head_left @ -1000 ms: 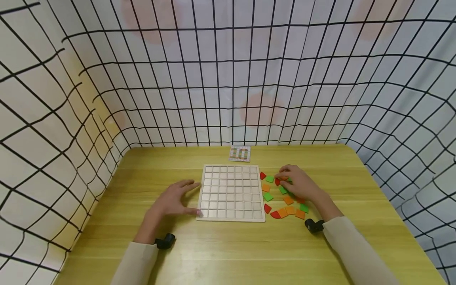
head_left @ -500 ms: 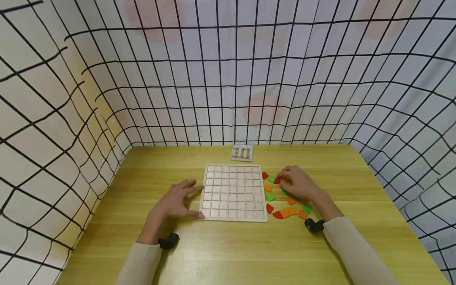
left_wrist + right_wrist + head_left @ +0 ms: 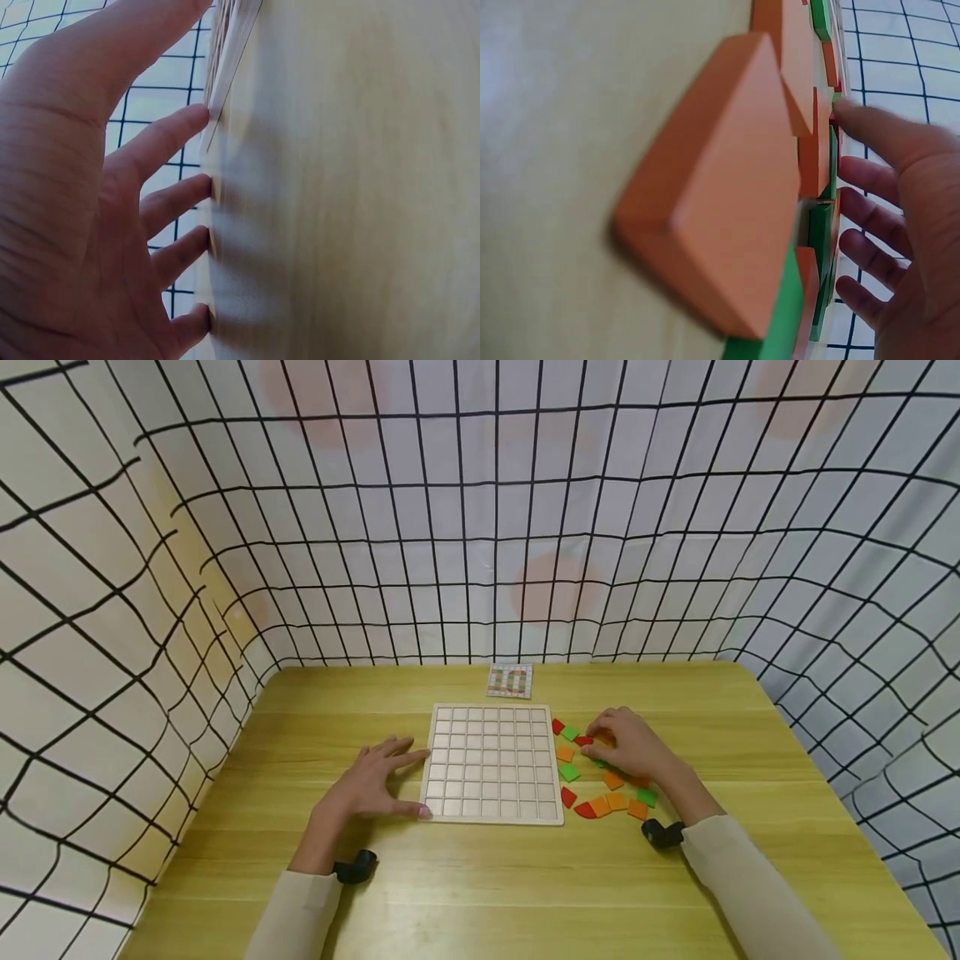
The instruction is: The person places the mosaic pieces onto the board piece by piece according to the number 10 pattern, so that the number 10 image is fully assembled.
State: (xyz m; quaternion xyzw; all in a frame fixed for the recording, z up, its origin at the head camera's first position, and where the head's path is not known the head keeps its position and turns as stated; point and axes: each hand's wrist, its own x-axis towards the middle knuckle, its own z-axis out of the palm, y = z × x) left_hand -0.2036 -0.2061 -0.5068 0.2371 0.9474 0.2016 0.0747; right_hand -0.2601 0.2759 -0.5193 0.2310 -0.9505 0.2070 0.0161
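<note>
Here's your left hand [image 3: 372,782] at the board's nine o'clock, fingers spread and holding nothing, the index tip at the left edge and the thumb touching near the seven-thirty corner. The pale gridded board [image 3: 492,764] lies flat in front of you on the wooden table [image 3: 465,893].

Over at three o'clock, well off the board, your right hand [image 3: 632,746] bends down over the tiles. Thumb and index tips flank a red tile [image 3: 582,741] at about half past two; whether they're pinching it, I can't tell. The other fingers hang loosely curled.

A green tile [image 3: 571,733] sits just beside that red one, towards the board. Down at four o'clock, a curved red piece [image 3: 585,811] meets an orange tile [image 3: 600,807], all outside the board. And up at twelve, just beyond the board, lies a small patterned card [image 3: 510,681].
</note>
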